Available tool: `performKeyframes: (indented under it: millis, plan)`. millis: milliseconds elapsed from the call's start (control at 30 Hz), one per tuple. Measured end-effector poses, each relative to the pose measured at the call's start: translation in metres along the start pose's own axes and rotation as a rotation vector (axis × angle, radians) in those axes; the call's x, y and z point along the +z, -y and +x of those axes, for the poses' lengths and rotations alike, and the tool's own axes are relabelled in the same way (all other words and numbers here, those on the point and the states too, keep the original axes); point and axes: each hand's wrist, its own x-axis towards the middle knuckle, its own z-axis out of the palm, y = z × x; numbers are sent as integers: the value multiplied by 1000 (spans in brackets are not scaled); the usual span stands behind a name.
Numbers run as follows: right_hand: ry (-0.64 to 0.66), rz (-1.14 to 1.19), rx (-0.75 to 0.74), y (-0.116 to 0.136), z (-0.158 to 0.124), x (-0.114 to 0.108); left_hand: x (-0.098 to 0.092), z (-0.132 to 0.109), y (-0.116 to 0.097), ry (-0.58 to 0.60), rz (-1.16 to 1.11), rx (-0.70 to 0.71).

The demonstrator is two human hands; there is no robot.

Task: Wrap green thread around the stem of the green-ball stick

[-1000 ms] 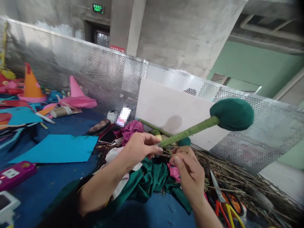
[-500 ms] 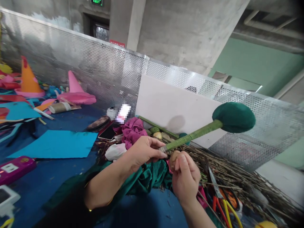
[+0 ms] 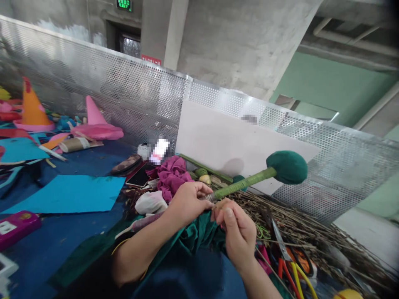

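Observation:
A green-wrapped stick slants up to the right and ends in a rounded dark green cloth-covered head. My left hand grips its lower end between thumb and fingers, where grey-brown wrapping shows. Close beside that end, my right hand is closed in a pinch. Whatever lies in its fingers is hidden. Below both hands lies crumpled dark green fabric. Left of the stick are purple fabric and a white bundle.
Dry twigs spread along the right, with scissors and red-and-yellow-handled pliers in front. A blue sheet lies left. A white board leans on the perforated metal barrier. A phone lies near the purple fabric.
The stick's round head has swung left and lower in view. My right hand has shifted left, nearer the stick's lower end; the brownish piece seen at its fingers before is now hidden.

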Motion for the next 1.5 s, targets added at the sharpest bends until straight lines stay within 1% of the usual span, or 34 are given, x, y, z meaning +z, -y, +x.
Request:
performKeyframes:
  millis: [67,133,267,467,633,800,933,1067,1167,1267,1333,1500]
  plan:
    - [63,-15,-9,3,7,-10,2,-1,3,-7,152,59]
    - [87,-64,-12,4,14,-20,4,-3,5,0,284,94]
    - [116,-150,-38,3,23,-33,9,-9,2,8,467,97]
    - [113,-215,-19,1,29,-36,14,-13,-2,15,616,148]
    - [103,-295,15,0,34,-39,18,-15,-3,22,732,143]
    - [155,-350,52,-4,35,-43,22,-17,-5,46,819,182]
    - [157,-349,54,-6,35,-44,23,-19,-5,28,924,229]
    - [144,-331,85,-5,36,-46,23,-18,-1,24,1023,349]
    - [146,-289,192,-5,38,-48,24,-17,6,36,1098,493]
    - [148,-239,308,-5,39,-50,24,-17,11,46,1126,640]
    - [140,-213,343,-4,40,-51,24,-17,12,43,1127,690]
    - [114,-160,376,-2,41,-52,24,-18,10,21,1114,774]
